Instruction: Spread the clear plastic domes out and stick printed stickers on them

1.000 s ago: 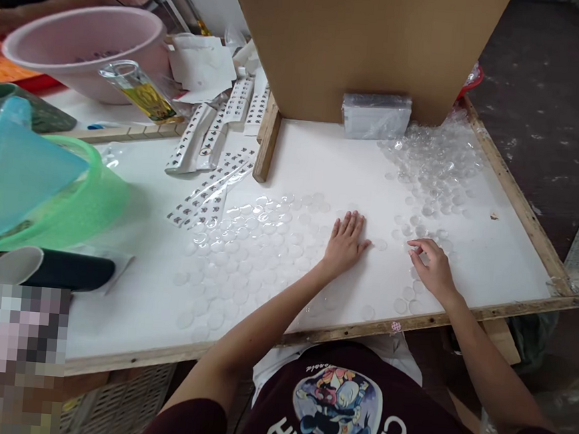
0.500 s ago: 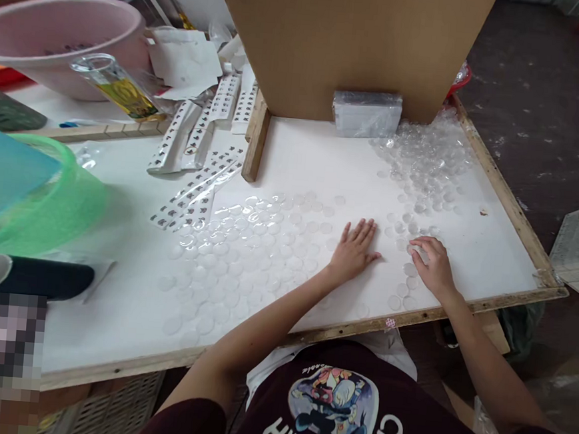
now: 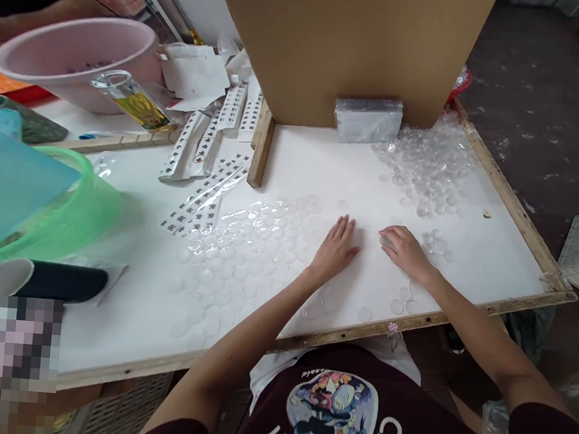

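Note:
My left hand (image 3: 335, 249) lies flat on the white tabletop, fingers stretched out, along the right edge of a wide spread of clear round discs (image 3: 246, 254). A short way to its right, my right hand (image 3: 405, 253) is closed, with thumb and fingertips pinching a clear disc (image 3: 386, 241) just above the table. Close beside the right hand are a small group of loose discs (image 3: 436, 247) and a few more discs (image 3: 404, 299) near the front edge. Behind it, a heap of clear discs (image 3: 424, 167) fills the back right corner.
A cardboard sheet (image 3: 353, 48) stands upright at the back, with a plastic-wrapped block (image 3: 368, 121) before it. Printed sticker strips (image 3: 205, 197), a green basket (image 3: 90, 208), a dark roll (image 3: 68, 282) and a pink tub (image 3: 82, 47) stand left. A wooden rim (image 3: 516, 201) edges the table.
Both hands have moved left. The right fingers, which were over the loose discs, now pinch a disc nearer the left hand. The view has shifted slightly.

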A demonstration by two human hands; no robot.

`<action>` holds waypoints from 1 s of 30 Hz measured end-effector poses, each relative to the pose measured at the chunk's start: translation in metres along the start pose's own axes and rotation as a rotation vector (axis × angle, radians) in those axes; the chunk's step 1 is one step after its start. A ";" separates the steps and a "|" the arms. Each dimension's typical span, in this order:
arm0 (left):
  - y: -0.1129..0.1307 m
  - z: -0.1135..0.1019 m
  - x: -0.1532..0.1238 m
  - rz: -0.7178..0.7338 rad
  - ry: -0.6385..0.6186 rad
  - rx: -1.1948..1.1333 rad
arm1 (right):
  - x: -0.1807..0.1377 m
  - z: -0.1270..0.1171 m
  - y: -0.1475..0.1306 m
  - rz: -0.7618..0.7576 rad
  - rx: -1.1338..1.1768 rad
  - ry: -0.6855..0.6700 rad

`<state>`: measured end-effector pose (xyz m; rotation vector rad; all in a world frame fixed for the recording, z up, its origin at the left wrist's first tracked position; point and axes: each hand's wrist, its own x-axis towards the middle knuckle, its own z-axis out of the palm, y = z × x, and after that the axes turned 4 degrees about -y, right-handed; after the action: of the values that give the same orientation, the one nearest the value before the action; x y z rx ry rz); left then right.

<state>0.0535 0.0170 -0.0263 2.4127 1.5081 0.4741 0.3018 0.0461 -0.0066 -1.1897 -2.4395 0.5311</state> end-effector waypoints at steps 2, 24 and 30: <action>0.013 0.007 0.003 0.116 0.004 -0.058 | -0.007 0.002 -0.009 -0.022 0.056 0.013; 0.046 0.006 0.014 0.198 -0.002 -0.005 | -0.003 -0.016 0.010 0.280 0.342 0.211; 0.028 -0.006 -0.009 0.104 0.065 -0.050 | -0.008 -0.017 -0.004 0.234 0.339 0.239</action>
<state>0.0707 -0.0033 -0.0117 2.4678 1.3826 0.6099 0.3120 0.0402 0.0090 -1.3105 -1.9305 0.7848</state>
